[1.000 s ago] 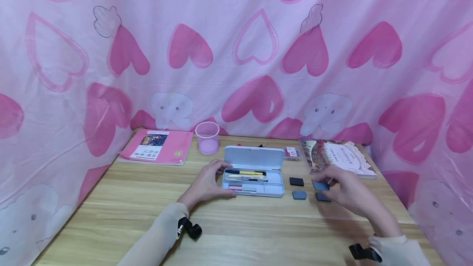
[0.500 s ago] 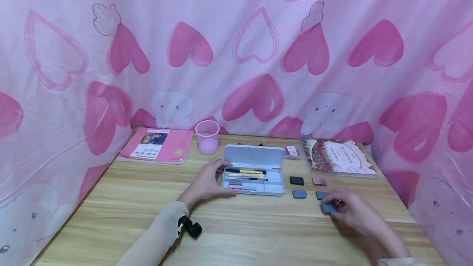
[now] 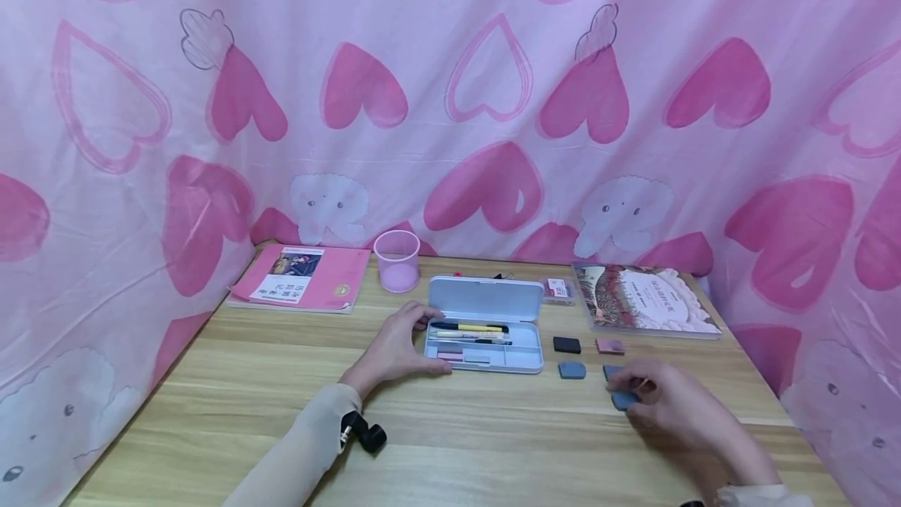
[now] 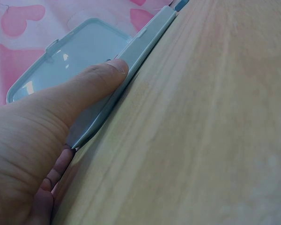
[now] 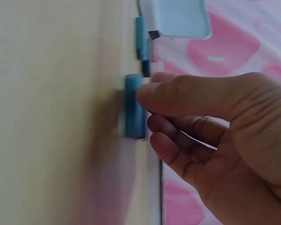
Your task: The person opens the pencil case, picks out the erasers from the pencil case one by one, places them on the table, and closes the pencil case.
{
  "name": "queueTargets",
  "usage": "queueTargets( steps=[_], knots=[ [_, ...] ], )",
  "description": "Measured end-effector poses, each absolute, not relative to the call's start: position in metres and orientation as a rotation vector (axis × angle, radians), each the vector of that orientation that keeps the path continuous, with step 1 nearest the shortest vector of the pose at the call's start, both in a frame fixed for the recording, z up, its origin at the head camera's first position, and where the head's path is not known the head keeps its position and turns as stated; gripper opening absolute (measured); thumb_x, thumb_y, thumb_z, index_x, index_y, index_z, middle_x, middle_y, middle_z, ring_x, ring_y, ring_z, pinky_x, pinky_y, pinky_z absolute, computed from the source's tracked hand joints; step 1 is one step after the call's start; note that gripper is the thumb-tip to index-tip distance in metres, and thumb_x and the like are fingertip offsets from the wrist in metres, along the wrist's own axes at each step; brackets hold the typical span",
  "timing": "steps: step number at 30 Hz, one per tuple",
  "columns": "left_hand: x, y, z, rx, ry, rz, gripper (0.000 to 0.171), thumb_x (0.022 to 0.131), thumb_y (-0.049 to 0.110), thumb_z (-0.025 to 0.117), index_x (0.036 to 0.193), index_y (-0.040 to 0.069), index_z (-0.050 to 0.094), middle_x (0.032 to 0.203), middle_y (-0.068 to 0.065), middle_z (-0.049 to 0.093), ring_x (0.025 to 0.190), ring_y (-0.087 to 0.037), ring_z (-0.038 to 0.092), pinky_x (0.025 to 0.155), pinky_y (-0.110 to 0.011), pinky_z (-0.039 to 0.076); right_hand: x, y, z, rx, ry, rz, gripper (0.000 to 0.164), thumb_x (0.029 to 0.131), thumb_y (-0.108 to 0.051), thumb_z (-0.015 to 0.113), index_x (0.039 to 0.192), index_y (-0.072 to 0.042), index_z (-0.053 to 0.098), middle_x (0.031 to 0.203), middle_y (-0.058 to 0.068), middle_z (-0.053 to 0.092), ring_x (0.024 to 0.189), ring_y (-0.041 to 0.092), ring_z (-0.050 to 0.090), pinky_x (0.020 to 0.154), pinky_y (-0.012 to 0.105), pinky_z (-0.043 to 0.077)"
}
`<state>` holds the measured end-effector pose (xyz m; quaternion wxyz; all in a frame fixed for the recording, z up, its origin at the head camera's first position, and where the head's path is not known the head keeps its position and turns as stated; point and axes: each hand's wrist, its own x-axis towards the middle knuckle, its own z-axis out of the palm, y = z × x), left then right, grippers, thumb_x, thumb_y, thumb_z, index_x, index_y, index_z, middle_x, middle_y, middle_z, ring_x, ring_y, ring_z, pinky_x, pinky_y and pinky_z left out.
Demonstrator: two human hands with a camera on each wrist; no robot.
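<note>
A light blue pencil case [image 3: 524,366] stands with its lid [image 3: 486,300] raised, holding several pens [image 3: 468,328] and small pink and grey blocks in its front compartment. My left hand [image 3: 394,343] grips its left end, thumb [image 4: 107,72] along the front wall. To the right, my right hand [image 3: 669,397] pinches a blue eraser [image 3: 623,400] between thumb and fingers, low over the table. Just behind it, partly hidden by the fingers, lies a dark blue eraser [image 3: 611,372]. Further left and back are another blue eraser [image 3: 572,370], a black eraser [image 3: 566,345] and a pink one [image 3: 610,346].
A pink book [image 3: 338,280] and a pink cup [image 3: 397,264] stand at the back left. Behind the case's right side lies a small packet [image 3: 558,290]; a picture-covered book [image 3: 647,300] is at the back right. A heart-patterned curtain [image 3: 486,178] encloses the wooden table [image 3: 450,452].
My right hand has brought the blue eraser from atop the pink one toward the table's front, uncovering the pink eraser. Since half a second ago it has shifted slightly. My left hand stays put.
</note>
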<state>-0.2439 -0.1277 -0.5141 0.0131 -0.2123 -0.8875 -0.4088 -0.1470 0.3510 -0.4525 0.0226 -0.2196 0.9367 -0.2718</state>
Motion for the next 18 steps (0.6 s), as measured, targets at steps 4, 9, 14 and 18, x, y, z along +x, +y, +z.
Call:
queueTargets(
  steps=[4, 9, 14, 18],
  knots=[
    [-0.244, -0.128, -0.515, -0.660, -2.773, -1.270, 0.094, 0.065, 0.065, 0.104, 0.142, 0.024, 0.069, 0.141, 0.006, 0.064, 0.126, -0.016, 0.063, 0.115, -0.042, 0.056, -0.157, 0.340, -0.434, -0.713, 2.918, -0.901, 0.037, 0.088, -0.005, 0.093, 0.122, -0.010, 0.081, 0.111, -0.001, 0.081, 0.097, 0.013, 0.072, 0.082, 0.033, 0.065],
    [-0.244, -0.129, -0.515, -0.658, -2.767, -1.279, 0.093, 0.065, 0.064, 0.104, 0.141, 0.024, 0.069, 0.141, 0.006, 0.064, 0.126, -0.016, 0.063, 0.115, -0.042, 0.056, -0.176, 0.312, -0.408, -0.795, 2.965, -0.945, 0.038, 0.091, 0.002, 0.088, 0.124, -0.014, 0.081, 0.113, -0.004, 0.081, 0.098, 0.015, 0.073, 0.083, 0.035, 0.066],
    [-0.243, -0.128, -0.515, -0.662, -2.761, -1.286, 0.093, 0.065, 0.065, 0.104, 0.141, 0.025, 0.069, 0.140, 0.006, 0.064, 0.126, -0.017, 0.063, 0.115, -0.043, 0.056, -0.194, 0.271, -0.395, -0.858, 2.957, -0.935, 0.033, 0.096, -0.005, 0.087, 0.125, -0.020, 0.081, 0.115, -0.007, 0.081, 0.100, 0.016, 0.072, 0.087, 0.036, 0.066],
    [-0.243, -0.128, -0.514, -0.668, -2.761, -1.291, 0.093, 0.065, 0.066, 0.103, 0.141, 0.025, 0.069, 0.141, 0.006, 0.064, 0.126, -0.017, 0.063, 0.115, -0.043, 0.056, -0.205, 0.239, -0.394, -0.944, 2.877, -0.996, 0.032, 0.098, -0.007, 0.085, 0.127, -0.019, 0.081, 0.119, -0.006, 0.080, 0.103, 0.022, 0.075, 0.092, 0.041, 0.066]
  ],
)
